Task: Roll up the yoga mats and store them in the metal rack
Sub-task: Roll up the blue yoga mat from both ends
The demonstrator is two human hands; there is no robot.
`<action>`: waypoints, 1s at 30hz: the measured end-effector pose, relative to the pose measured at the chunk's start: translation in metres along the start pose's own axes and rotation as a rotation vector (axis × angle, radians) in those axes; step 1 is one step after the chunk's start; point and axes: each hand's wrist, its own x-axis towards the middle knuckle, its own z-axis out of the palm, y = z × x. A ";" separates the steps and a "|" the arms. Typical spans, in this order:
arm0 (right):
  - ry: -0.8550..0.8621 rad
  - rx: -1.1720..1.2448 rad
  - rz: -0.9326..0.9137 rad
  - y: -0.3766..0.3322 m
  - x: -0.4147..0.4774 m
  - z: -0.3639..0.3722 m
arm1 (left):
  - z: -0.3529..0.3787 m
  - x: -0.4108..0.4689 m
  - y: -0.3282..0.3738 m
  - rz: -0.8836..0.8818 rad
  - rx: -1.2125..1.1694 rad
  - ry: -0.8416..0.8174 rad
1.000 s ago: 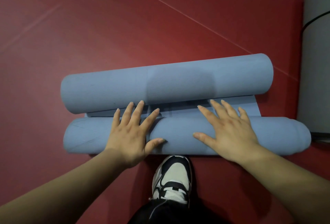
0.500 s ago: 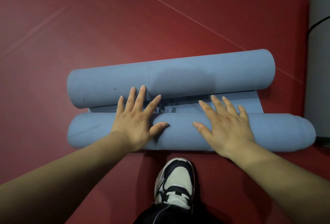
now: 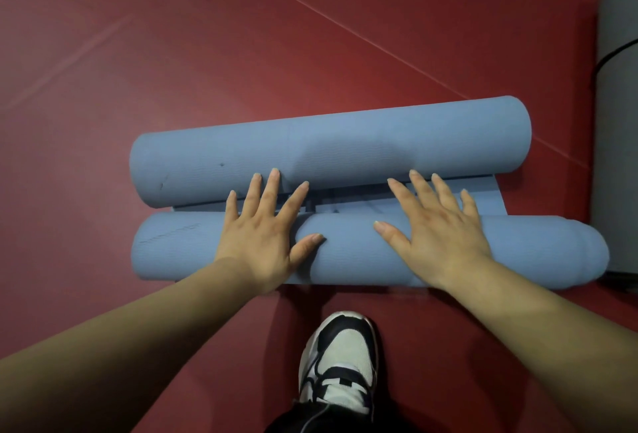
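A blue yoga mat lies on the red floor, rolled from both ends. Its near roll (image 3: pixel 535 253) lies crosswise in front of me and its far roll (image 3: pixel 345 146) sits just beyond. Only a thin strip of flat mat (image 3: pixel 486 201) shows between them. My left hand (image 3: pixel 262 232) presses flat on the near roll with spread fingers, whose tips touch the far roll. My right hand (image 3: pixel 438 229) lies flat on the near roll too, fingers reaching over the strip. The metal rack is out of view.
A grey rolled mat (image 3: pixel 618 142) with a dark strap lies along the right edge, close to the near roll's right end. My black and white shoe (image 3: pixel 338 363) stands just behind the blue mat. Red floor stretches beyond and to the left.
Both hands have pushed the near roll forward. The flat strip between the two rolls has narrowed, and my left fingertips now touch the far roll.
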 end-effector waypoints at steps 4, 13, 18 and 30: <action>0.003 -0.042 -0.030 -0.003 -0.005 -0.001 | -0.007 0.018 -0.004 -0.008 -0.026 -0.022; 0.029 -0.041 -0.043 0.000 0.016 -0.005 | -0.015 0.030 -0.008 0.013 -0.038 0.004; 0.026 -0.019 -0.046 0.003 0.028 -0.010 | -0.005 0.016 -0.008 0.039 0.001 0.061; 0.008 -0.043 -0.083 0.001 0.023 -0.017 | -0.017 0.052 -0.017 0.026 -0.025 -0.016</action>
